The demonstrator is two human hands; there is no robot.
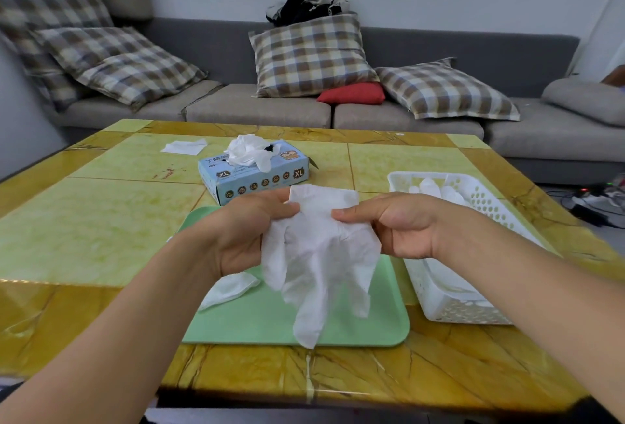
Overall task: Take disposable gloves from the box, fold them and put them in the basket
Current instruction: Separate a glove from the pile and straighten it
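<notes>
A white disposable glove (pixel 321 254) hangs in the air above the green tray (pixel 355 332), cuff up and fingers pointing down. My left hand (pixel 247 231) pinches its cuff on the left side and my right hand (pixel 392 224) pinches it on the right. Behind my hands stands the blue glove box (pixel 253 176), with a bunch of white gloves sticking out of its top. The white perforated basket (pixel 449 308) sits to the right and holds several white gloves. Another white glove (pixel 230 288) lies on the tray under my left wrist.
The yellow and green table (pixel 101 220) carries a loose white glove (pixel 184 146) at the back left. A grey sofa (pixel 263 109) with checked cushions runs behind the table. Cables and a power strip (pixel 595 200) lie on the floor at the right.
</notes>
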